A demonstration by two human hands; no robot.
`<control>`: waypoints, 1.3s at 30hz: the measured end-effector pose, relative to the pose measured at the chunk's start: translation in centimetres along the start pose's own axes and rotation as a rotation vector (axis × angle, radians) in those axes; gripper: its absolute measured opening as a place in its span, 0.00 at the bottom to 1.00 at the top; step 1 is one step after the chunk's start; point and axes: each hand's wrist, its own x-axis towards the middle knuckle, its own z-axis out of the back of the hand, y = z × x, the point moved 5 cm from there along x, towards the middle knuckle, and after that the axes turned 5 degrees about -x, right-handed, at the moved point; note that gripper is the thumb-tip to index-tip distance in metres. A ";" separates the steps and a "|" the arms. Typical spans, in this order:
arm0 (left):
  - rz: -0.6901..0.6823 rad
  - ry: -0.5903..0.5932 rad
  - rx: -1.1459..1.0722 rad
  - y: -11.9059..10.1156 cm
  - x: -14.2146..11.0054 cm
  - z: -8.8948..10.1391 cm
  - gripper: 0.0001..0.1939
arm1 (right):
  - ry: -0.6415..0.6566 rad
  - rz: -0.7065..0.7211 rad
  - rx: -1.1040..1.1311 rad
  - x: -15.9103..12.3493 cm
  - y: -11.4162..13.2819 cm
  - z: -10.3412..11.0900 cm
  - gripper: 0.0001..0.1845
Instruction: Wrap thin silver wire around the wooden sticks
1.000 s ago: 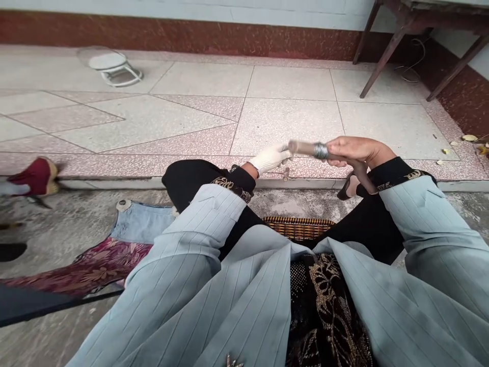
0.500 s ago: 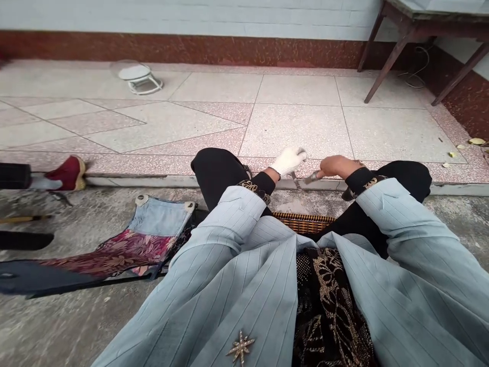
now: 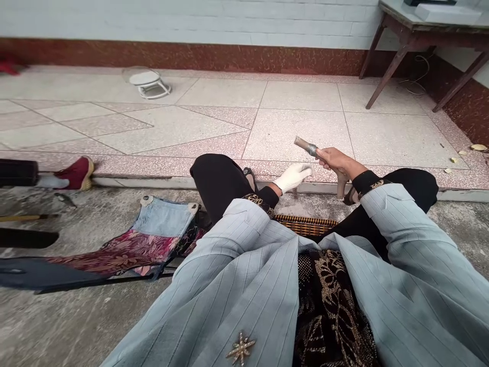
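Note:
My right hand (image 3: 333, 158) is closed around a short, brownish stick-like tool (image 3: 301, 143) with wire wound round it. One end of this tool points up and to the left, over the tiled ledge. My left hand (image 3: 294, 177), in a white knitted glove, is just left of and below it, its fingers drawn together. Whatever those gloved fingers hold, if anything, is hidden. Below my right hand a tan piece (image 3: 341, 186) shows, and I cannot tell what it is. Between my knees sits a woven basket (image 3: 305, 224), partly covered by my jacket.
A low folding chair with patchwork fabric (image 3: 160, 219) stands on the concrete at my left. Beyond it a person's red shoe (image 3: 81, 172) rests by the ledge. A small white stool (image 3: 148, 84) is near the wall, and a wooden table (image 3: 405, 38) at the back right.
My right hand has turned and lifted, so the tool's end, pointing down near the left glove before, now points up and left. The gloved hand has moved slightly lower and right.

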 end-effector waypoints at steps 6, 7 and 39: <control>0.048 -0.006 -0.057 1.4 -0.4 0.8 0.09 | 0.494 0.192 0.177 -3.0 0.6 -1.0 0.26; 0.058 0.007 -0.047 1.5 -0.5 0.7 0.09 | 0.585 0.191 0.137 -3.5 0.3 -1.2 0.28; 0.133 0.067 -0.251 3.0 0.1 0.0 0.05 | 0.088 0.077 0.035 -2.0 0.7 -0.2 0.24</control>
